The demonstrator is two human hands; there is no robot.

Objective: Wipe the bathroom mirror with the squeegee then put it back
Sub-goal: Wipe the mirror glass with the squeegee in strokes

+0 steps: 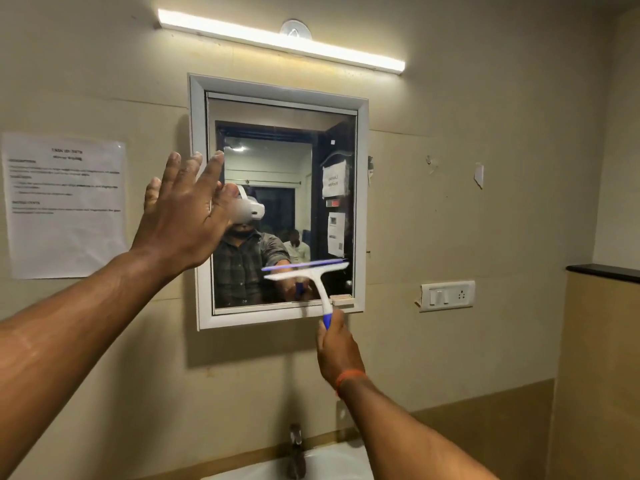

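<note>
Right hand grasps the squeegee handle, blade on the lower-right mirror. Left hand, released, braces centre-left. Risk: uneven blade pressure leaves streaks; palm may smudge glass.

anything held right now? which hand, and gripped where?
Right hand grips the squeegee by the lower blue end of its handle, blade up against the mirror. Left hand is open, holding nothing.

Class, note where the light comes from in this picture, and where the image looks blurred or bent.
Head view: the tube light above the mirror glows overexposed; the squeegee blade is motion-blurred; the wall notice is too soft to read; the wide lens bends straight wall lines.
</note>
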